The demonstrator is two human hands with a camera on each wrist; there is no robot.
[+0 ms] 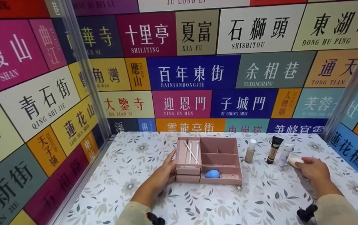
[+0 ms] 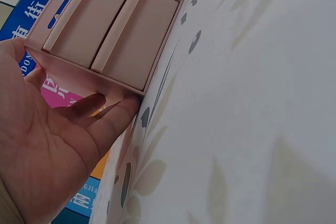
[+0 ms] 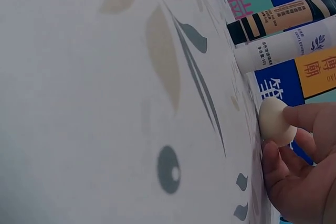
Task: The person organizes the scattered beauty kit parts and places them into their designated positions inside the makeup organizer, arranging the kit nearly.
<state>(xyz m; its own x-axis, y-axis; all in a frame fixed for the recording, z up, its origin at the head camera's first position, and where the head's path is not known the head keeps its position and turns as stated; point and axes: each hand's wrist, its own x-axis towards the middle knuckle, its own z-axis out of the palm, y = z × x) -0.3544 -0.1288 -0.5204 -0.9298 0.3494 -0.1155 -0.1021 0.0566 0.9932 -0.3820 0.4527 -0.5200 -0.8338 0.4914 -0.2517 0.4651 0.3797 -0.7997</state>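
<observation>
A pink cosmetics organizer [image 1: 221,150] stands mid-table, with small drawers [image 2: 118,27] at its left front. My left hand [image 1: 167,167] rests against its left side; in the left wrist view the fingers [image 2: 113,121] touch the side wall low down near the table. Several thin sticks [image 1: 192,151] lie in the organizer's upper left tray, and a blue makeup sponge [image 1: 212,173] sits in its front right compartment. Off to the right, my right hand [image 1: 316,170] pinches a cream makeup sponge [image 3: 275,121] between thumb and fingers, at the tabletop.
Between the organizer and my right hand stand a beige bottle with a white cap [image 1: 250,151], a black and tan tube [image 1: 274,150] and a white tube [image 1: 285,155]. A floral cloth [image 1: 203,203] covers the table. Walls with colourful signs [image 1: 194,72] enclose the back and sides.
</observation>
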